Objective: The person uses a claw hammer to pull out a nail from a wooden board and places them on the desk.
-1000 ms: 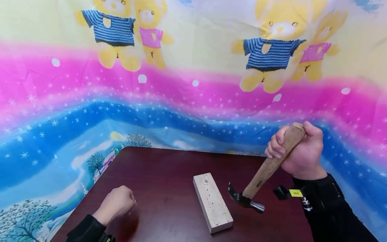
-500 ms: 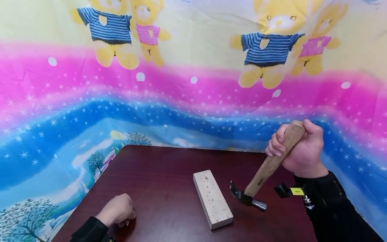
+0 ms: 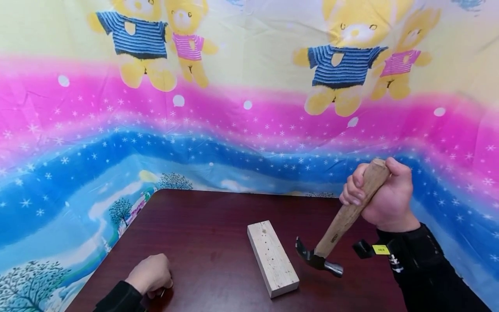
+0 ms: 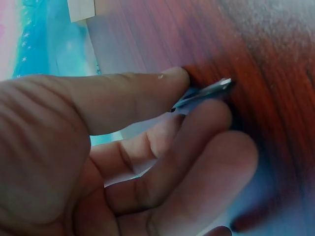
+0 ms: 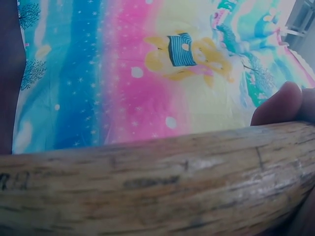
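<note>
My left hand (image 3: 151, 274) is low over the near left of the table. In the left wrist view its thumb and fingers pinch a thin, shiny metal nail (image 4: 205, 93), partly hidden by the fingertips. My right hand (image 3: 390, 199) grips the wooden handle of a claw hammer (image 3: 347, 221), near the end of the handle. The hammer hangs head down and tilted, its metal head just right of a pale wooden block (image 3: 273, 260) and apart from it. Small dark marks dot the block's top. Across the right wrist view runs the hammer handle (image 5: 157, 187), close up.
The dark red-brown table (image 3: 202, 225) has a rounded far left corner. Behind and around it hangs a cloth (image 3: 241, 130) printed with bears and snowflakes. A black sleeve (image 3: 425, 260) with a small yellow tag covers the right forearm.
The left hand has come down and nearer to me, turning the nail lower and mostly out of sight. The hammer and right hand have barely shifted; the block lies where it was.
</note>
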Demonstrator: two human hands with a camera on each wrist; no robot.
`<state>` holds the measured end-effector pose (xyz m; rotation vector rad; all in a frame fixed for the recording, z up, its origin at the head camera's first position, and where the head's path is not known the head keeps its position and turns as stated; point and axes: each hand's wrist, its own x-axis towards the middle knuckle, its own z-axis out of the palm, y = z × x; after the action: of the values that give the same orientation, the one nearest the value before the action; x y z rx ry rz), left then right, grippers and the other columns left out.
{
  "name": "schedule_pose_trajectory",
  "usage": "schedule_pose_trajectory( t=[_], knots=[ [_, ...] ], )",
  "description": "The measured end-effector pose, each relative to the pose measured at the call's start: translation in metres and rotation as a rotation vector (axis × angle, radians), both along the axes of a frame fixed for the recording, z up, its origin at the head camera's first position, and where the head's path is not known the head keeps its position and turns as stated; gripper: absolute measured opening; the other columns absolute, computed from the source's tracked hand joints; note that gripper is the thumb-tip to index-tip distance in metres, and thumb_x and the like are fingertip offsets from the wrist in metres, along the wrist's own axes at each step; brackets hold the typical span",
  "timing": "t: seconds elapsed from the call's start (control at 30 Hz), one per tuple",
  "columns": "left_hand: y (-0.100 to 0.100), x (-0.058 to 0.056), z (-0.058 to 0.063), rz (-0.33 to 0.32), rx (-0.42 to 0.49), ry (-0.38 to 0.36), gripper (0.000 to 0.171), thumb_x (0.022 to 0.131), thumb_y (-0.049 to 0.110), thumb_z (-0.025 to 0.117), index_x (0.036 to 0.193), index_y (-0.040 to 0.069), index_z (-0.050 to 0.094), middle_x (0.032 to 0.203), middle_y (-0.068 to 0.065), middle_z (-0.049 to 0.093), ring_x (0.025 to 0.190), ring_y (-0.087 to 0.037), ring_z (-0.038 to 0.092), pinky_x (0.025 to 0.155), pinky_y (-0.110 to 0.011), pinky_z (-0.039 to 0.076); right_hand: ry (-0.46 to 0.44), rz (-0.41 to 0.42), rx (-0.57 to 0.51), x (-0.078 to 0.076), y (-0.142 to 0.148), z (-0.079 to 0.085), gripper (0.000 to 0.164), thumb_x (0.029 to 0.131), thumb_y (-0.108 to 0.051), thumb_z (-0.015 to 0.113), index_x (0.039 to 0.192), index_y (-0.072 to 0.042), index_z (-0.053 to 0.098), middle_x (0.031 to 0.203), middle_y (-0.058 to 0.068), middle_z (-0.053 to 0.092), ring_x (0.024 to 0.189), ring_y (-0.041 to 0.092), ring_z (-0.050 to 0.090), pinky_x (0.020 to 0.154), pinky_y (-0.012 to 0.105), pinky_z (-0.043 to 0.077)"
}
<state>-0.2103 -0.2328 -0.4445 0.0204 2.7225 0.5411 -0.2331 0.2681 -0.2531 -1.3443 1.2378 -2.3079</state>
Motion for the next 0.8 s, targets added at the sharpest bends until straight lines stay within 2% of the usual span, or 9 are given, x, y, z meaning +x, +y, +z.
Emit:
schedule_pose_trajectory(
  t=[0.17, 0.37, 0.67, 0.8],
  knots=[
    [-0.001, -0.0005, 0.0028, 0.022, 0.017, -0.021, 0.023, 0.079, 0.01, 0.076, 0.058, 0.006, 0.065, 0.052, -0.007, 0.06, 0.045, -0.023, 0.061, 0.048, -0.037, 0.052, 0.004, -0.025, 0.002, 0.0007, -0.0013, 0.0004, 0.074, 0.1, -0.044, 0.003, 0.078, 0.004, 0.054, 0.063, 0.012, 0.033, 0.051, 0.027, 0.031, 0.054, 0.045, 0.025],
    [-0.0026, -0.0016, 0.0047, 0.013, 0.038, -0.045, 0.023, 0.081, 0.011, 0.076, 0.06, 0.006, 0.067, 0.056, -0.009, 0.061, 0.047, -0.024, 0.061, 0.049, -0.038, 0.052, 0.013, -0.013, -0.003, 0.0012, -0.0011, 0.0018, 0.075, 0.1, -0.044, 0.002, 0.078, 0.004, 0.053, 0.062, 0.012, 0.033, 0.052, 0.026, 0.031, 0.055, 0.045, 0.024],
    [0.001, -0.0013, 0.0046, 0.011, 0.018, -0.047, 0.023, 0.081, 0.008, 0.075, 0.061, 0.005, 0.066, 0.056, -0.01, 0.06, 0.045, -0.024, 0.059, 0.047, -0.035, 0.05, 0.003, 0.011, -0.01, 0.0019, -0.0003, 0.0026, 0.075, 0.1, -0.045, 0.002, 0.079, 0.005, 0.053, 0.063, 0.013, 0.033, 0.053, 0.027, 0.032, 0.056, 0.045, 0.024],
    [0.0041, -0.0006, 0.0088, 0.011, -0.029, -0.018, 0.028, 0.083, 0.018, 0.079, 0.061, 0.007, 0.066, 0.055, -0.009, 0.06, 0.045, -0.024, 0.058, 0.051, -0.036, 0.049, 0.007, 0.007, 0.003, 0.0049, -0.0002, 0.0035, 0.074, 0.101, -0.045, 0.001, 0.08, 0.004, 0.053, 0.064, 0.013, 0.033, 0.054, 0.027, 0.032, 0.058, 0.046, 0.025]
  ],
)
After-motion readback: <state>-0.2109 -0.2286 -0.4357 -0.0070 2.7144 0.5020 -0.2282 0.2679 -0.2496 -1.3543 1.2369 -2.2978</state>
